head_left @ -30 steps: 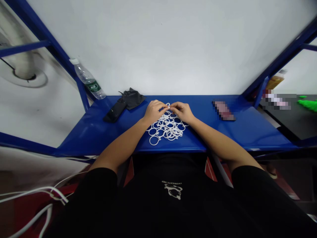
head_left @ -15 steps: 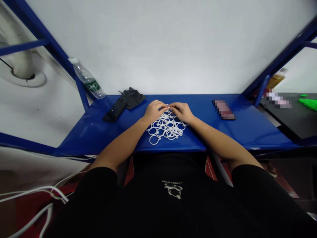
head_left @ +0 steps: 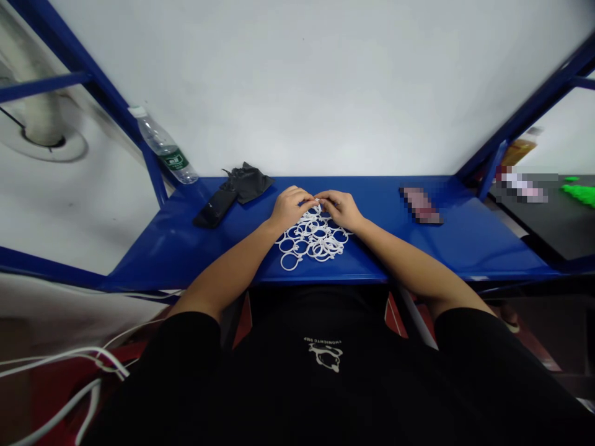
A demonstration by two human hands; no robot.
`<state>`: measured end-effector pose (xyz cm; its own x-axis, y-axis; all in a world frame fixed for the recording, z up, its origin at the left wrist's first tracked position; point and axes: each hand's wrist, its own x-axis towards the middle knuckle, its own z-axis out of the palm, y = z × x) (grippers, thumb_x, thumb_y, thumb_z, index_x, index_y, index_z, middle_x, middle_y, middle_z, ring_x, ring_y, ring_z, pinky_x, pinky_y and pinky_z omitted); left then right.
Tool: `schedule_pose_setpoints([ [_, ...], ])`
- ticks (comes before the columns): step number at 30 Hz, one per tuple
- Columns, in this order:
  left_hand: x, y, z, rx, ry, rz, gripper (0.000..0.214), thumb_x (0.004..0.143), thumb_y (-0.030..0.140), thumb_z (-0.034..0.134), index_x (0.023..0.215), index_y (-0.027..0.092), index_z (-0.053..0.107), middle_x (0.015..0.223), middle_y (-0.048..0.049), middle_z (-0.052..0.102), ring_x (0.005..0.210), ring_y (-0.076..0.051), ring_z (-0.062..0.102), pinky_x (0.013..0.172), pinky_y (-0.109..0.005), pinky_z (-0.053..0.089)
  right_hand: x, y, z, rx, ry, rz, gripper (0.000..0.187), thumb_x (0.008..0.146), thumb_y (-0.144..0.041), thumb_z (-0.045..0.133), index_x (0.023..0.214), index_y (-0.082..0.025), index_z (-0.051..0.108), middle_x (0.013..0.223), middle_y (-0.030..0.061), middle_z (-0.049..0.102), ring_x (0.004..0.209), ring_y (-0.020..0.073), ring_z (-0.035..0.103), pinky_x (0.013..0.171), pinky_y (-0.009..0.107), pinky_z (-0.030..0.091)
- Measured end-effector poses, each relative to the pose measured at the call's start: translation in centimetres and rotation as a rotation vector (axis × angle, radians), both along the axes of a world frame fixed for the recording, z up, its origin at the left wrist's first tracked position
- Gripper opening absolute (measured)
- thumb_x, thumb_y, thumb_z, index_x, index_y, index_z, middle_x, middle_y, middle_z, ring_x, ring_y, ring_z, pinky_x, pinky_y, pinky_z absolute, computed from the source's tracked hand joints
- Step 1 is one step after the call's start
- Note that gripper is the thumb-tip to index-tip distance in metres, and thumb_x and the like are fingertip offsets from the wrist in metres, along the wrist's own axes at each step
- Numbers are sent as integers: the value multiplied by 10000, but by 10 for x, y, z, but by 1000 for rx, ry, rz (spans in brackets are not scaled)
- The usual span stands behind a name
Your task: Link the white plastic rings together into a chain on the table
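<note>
**Head view, person seated at blue metal worktop [head_left: 158, 260].** Pile of interlinked white plastic rings [head_left: 312, 243] lies flat near the worktop's front edge, centred in front of the torso. L hand [head_left: 290, 207] and R hand [head_left: 340, 209] rest at the pile's far side, w/ forearms angled inward.

**Grip state:** both grips are pressed closed, and the fingertips [head_left: 317, 199] of the two hands nearly meet over the top of the pile. Fingers hide the contact pts, so cannot tell whether a ring is pinched, or which one.

**L of pile:** clear plastic water bottle [head_left: 163, 147] w/ white cap lies tilted against the blue metal frame [head_left: 88, 62], base near the worktop's rear edge. Its green label [head_left: 174, 161] has white lettering, too small to read; contents unclear. Black smartphone [head_left: 214, 207] lies flat, touching crumpled black cloth pouch [head_left: 248, 183].

**R of pile:** pixelated flat object [head_left: 421, 205] lies well apart from the R hand; ID & any writing obscured.

**Far R, beyond frame:** amber bottle [head_left: 518, 152], partly hidden; pixelated item [head_left: 520, 186] and bright green object [head_left: 579, 195] on black surface [head_left: 548, 229].

**Foreground:** black T-shirt [head_left: 283, 378] w/ white cartoon print [head_left: 324, 358] and small, inverted line of text, not legible. White cables [head_left: 60, 396] run across lower L corner.
</note>
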<state>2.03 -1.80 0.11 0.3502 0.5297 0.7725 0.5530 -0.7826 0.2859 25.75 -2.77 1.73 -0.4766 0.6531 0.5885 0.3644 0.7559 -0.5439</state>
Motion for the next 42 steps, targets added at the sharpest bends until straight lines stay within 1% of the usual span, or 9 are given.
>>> schedule_pose_setpoints([
  [9,0,-3,4,12,29,-34,319,1153,447,707,944,230,811,956,-58,839,905,-232,734,902,-418,592,-1,-2,3,-57,54,-20,288,1139,-409,611,1130,-213,822,850,45,820,724,202,728,767,338,597],
  [16,0,0,3,8,22,-28,287,1169,413,677,1009,230,830,998,-69,848,945,-239,748,923,-430,597,-2,0,2,-98,113,-19,305,1120,-452,648,1124,-219,844,885,48,840,739,200,741,741,333,591],
  [21,0,6,-1,-52,64,-7,230,1163,344,663,1194,247,869,1169,-89,865,1069,-263,759,1011,-472,595,2,15,-6,-36,78,-126,295,1072,-470,738,1174,-221,859,937,54,861,743,192,720,732,322,588],
  [24,0,7,-6,-130,149,4,232,1131,329,696,1260,256,875,1251,-95,858,1150,-284,749,1063,-495,582,15,33,-11,68,18,-234,232,1082,-353,697,1170,-226,871,1054,92,878,868,230,764,856,371,627],
  [28,-1,10,-12,-229,229,61,184,1076,346,760,1159,275,907,1274,-101,858,1184,-329,737,1079,-539,560,36,57,-15,94,-144,-211,314,1039,-197,639,1230,-223,887,1341,139,857,1197,302,789,1047,440,629],
  [31,-3,11,-15,-275,254,84,158,1054,343,763,1027,293,910,1263,-84,864,1145,-335,743,1059,-548,549,49,67,-17,22,-218,-266,320,1013,-192,659,1221,-209,901,1275,137,877,1101,297,800,1010,432,633],
  [34,-4,11,-15,-311,302,77,206,1052,337,734,933,301,899,1151,-53,877,1041,-296,753,1035,-512,541,57,66,-15,-33,-261,-323,300,1009,-234,697,1219,-189,906,1166,129,896,941,272,796,936,405,627],
  [39,-3,7,-10,-338,318,74,241,1072,400,715,971,304,912,1135,-46,888,1029,-285,770,1063,-517,523,67,52,1,-139,-384,-155,256,907,-198,766,1104,-216,929,1054,52,907,862,221,787,844,329,610],
  [42,-2,5,-7,-374,295,67,257,1083,422,721,951,285,893,1083,-45,891,1014,-284,786,1104,-533,516,67,42,13,-203,-431,-36,324,836,-169,787,1118,-239,929,1100,27,902,901,208,786,823,305,602],
])
